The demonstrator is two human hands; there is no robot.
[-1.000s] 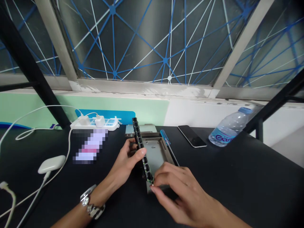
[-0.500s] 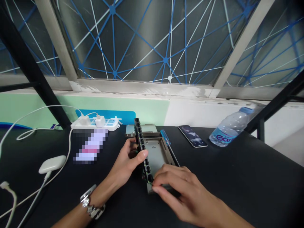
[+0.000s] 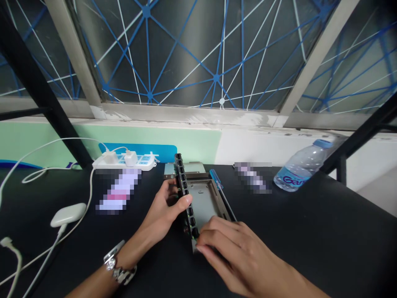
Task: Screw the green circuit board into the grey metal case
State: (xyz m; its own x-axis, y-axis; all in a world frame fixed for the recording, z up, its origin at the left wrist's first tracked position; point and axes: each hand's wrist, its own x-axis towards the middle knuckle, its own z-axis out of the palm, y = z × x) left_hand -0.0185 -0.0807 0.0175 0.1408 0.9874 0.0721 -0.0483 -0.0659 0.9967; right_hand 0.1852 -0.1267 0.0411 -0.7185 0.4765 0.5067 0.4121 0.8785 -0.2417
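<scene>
A circuit board (image 3: 182, 182) with a row of black port sockets stands on edge, tilted, along the left side of an open metal case (image 3: 203, 200). My left hand (image 3: 169, 211) wraps around the board, its thumb on the port side and its fingers behind. With thumb and forefinger together, my right hand (image 3: 229, 248) pinches the board's near end, at the case's front corner; the fingertips hide the exact spot. A screwdriver (image 3: 216, 179) with a clear blue handle lies against the case's right side. Behind the case lies a flat metal cover (image 3: 195, 167).
A white power strip (image 3: 145, 161) with plugs sits at the back left, near a pixelated patch. White cables and a white charger (image 3: 68, 214) lie at left. A phone (image 3: 252, 178), blurred out, and a water bottle (image 3: 300, 165) are on the right of the black table (image 3: 310, 240).
The board and both hands have shifted very slightly to the left. My grip on the board looks the same.
</scene>
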